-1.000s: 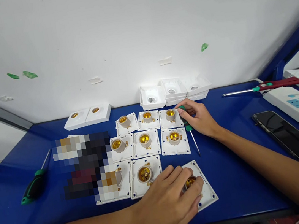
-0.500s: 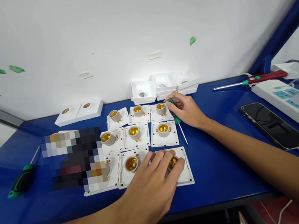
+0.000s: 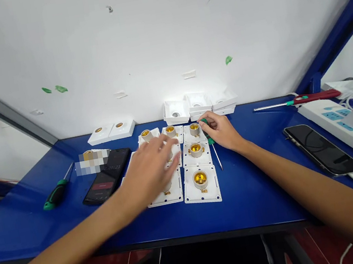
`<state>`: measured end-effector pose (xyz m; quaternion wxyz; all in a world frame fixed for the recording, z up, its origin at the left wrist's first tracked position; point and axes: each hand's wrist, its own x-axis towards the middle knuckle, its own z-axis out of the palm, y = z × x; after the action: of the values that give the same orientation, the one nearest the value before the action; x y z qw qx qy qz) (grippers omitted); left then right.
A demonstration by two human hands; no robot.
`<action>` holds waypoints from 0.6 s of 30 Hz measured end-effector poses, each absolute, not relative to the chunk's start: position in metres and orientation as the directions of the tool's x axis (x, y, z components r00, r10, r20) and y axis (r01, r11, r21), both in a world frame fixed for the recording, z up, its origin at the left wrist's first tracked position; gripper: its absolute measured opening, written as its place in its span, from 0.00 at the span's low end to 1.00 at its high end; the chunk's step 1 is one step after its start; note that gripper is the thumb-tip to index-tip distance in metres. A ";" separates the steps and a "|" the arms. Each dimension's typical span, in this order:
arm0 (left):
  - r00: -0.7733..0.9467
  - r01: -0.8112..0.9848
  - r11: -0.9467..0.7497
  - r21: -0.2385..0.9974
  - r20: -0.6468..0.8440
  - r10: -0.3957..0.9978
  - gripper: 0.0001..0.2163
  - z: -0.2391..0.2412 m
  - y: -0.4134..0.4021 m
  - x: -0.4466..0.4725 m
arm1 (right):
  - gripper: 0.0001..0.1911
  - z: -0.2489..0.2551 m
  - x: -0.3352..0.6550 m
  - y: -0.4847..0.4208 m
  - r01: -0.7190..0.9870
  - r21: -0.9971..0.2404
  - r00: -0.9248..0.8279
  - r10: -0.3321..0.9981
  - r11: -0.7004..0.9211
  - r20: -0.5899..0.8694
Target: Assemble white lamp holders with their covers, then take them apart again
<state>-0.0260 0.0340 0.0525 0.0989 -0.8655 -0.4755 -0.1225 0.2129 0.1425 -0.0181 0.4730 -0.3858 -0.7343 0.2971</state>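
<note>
Several white square lamp-holder plates with round brass-lined sockets lie in rows on the blue table. My left hand point(image 3: 149, 168) hovers over the middle of these rows, fingers spread and slightly smeared by motion, and hides some of the sockets. The front right lamp holder point(image 3: 201, 184) lies uncovered, with another lamp holder point(image 3: 196, 153) behind it. At the back right of the rows, my right hand point(image 3: 222, 130) has its thumb and fingers round the green-black handle of a screwdriver point(image 3: 211, 138). Its shaft points toward me, beside the plates.
White covers point(image 3: 175, 112) are stacked against the wall. Two closed white units point(image 3: 121, 130) stand left of them. A phone point(image 3: 107, 176) and another screwdriver point(image 3: 58, 193) lie left. On the right are a second phone point(image 3: 323, 149), a power strip point(image 3: 350, 133) and a red-handled tool point(image 3: 315, 96).
My left hand has lifted away from the front right lamp holder and moved back and left over the rows. The right hand stays at the screwdriver. The camera view has shifted.
</note>
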 end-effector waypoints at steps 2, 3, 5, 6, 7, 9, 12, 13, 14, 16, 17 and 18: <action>0.361 0.932 -0.355 -0.078 0.312 0.879 0.16 0.060 0.061 -0.044 | 0.11 -0.019 0.213 0.143 0.291 -0.796 -0.257 0.845 0.531 0.469; 0.284 0.959 -0.266 -0.099 0.313 0.906 0.18 0.062 0.073 -0.053 | 0.11 -0.019 0.213 0.144 0.294 -0.794 -0.258 0.844 0.532 0.470; 0.167 0.984 -0.146 -0.101 0.245 0.955 0.20 0.062 0.095 -0.067 | 0.11 -0.020 0.213 0.144 0.301 -0.791 -0.261 0.844 0.533 0.469; 0.131 0.989 -0.115 -0.092 0.192 0.973 0.22 0.060 0.103 -0.072 | 0.10 -0.021 0.213 0.145 0.304 -0.790 -0.261 0.844 0.532 0.468; 0.108 0.992 -0.097 -0.083 0.140 0.984 0.22 0.059 0.109 -0.075 | 0.10 -0.021 0.213 0.145 0.308 -0.789 -0.262 0.844 0.532 0.468; 0.081 0.995 -0.076 -0.060 0.073 0.994 0.22 0.055 0.117 -0.079 | 0.10 -0.022 0.214 0.146 0.313 -0.786 -0.265 0.844 0.532 0.466; 0.064 0.998 -0.062 -0.030 0.052 0.997 0.20 0.052 0.123 -0.081 | 0.10 -0.023 0.214 0.146 0.318 -0.786 -0.273 0.845 0.531 0.460; 0.059 0.998 -0.058 -0.022 0.049 0.997 0.19 0.052 0.124 -0.082 | 0.10 -0.023 0.214 0.146 0.319 -0.786 -0.276 0.845 0.529 0.458; 0.055 0.998 -0.054 -0.015 0.047 0.997 0.19 0.052 0.126 -0.083 | 0.09 -0.023 0.214 0.146 0.319 -0.787 -0.278 0.846 0.528 0.455; 0.053 0.999 -0.053 -0.004 0.043 0.998 0.18 0.052 0.128 -0.085 | 0.09 -0.023 0.214 0.146 0.320 -0.788 -0.281 0.847 0.526 0.451; 0.058 0.998 -0.058 0.003 0.045 0.997 0.17 0.052 0.129 -0.085 | 0.10 -0.023 0.214 0.146 0.320 -0.789 -0.282 0.848 0.525 0.450; 0.064 0.998 -0.065 0.010 0.046 0.997 0.17 0.051 0.130 -0.086 | 0.10 -0.023 0.214 0.147 0.320 -0.789 -0.283 0.848 0.525 0.449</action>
<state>-0.0858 0.1298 0.0510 0.0121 -0.7293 -0.6838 -0.0203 0.2138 0.1466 -0.0228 0.4534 -0.3914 -0.7461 0.2908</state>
